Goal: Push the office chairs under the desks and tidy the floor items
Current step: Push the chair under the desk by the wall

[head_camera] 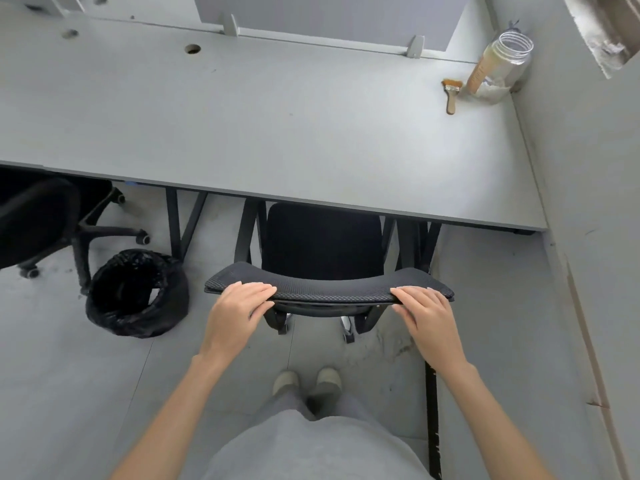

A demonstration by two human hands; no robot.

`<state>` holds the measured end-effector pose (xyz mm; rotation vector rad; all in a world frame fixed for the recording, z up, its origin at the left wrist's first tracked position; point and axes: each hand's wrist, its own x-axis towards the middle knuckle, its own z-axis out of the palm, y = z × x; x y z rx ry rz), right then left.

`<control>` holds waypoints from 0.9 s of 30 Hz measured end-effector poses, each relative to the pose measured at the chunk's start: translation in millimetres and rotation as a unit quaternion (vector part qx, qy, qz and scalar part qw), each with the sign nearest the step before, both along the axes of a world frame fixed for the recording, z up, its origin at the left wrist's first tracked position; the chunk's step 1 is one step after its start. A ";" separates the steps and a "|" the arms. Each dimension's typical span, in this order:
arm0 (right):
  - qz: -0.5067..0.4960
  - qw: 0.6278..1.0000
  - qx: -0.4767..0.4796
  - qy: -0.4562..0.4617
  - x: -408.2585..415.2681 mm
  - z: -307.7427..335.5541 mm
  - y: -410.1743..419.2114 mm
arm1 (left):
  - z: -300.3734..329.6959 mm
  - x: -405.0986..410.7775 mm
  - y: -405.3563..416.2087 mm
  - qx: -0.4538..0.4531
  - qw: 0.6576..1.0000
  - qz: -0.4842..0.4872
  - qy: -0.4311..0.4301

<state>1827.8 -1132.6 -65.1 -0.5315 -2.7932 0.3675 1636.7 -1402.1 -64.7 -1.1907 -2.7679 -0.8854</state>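
Both hands are gripping the mesh top of the office chair's backrest: the left hand is curling over its left end, the right hand over its right end, fingers lying on top and thumbs tucking beneath. The chair's seat is sitting partly under the grey desk, with the backrest still out in the aisle.

To my eye, the push is nearing its end. Pressing evenly through both hands should be keeping the chair rolling straight; leaning harder on one side would likely be swinging it toward the black desk legs flanking the seat. The desk's front edge is running just above the seat, so the backrest will be meeting it soon.

Open floor is lying behind the person. A bin lined with a black bag is standing near the chair's left, apart from it, and a second chair is waiting further left, only half tucked.
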 end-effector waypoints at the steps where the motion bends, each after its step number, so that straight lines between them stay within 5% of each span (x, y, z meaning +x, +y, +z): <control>1: -0.003 1.000 -0.008 0.002 -0.5 0.3 -0.1 | 1.9 -1.8 -0.5 0.006 1.000 -0.003 -0.008; 27: -0.038 0.996 -0.074 0.023 16.4 -0.5 -41.1 | -2.1 4.9 -30.4 0.095 0.992 0.034 -0.082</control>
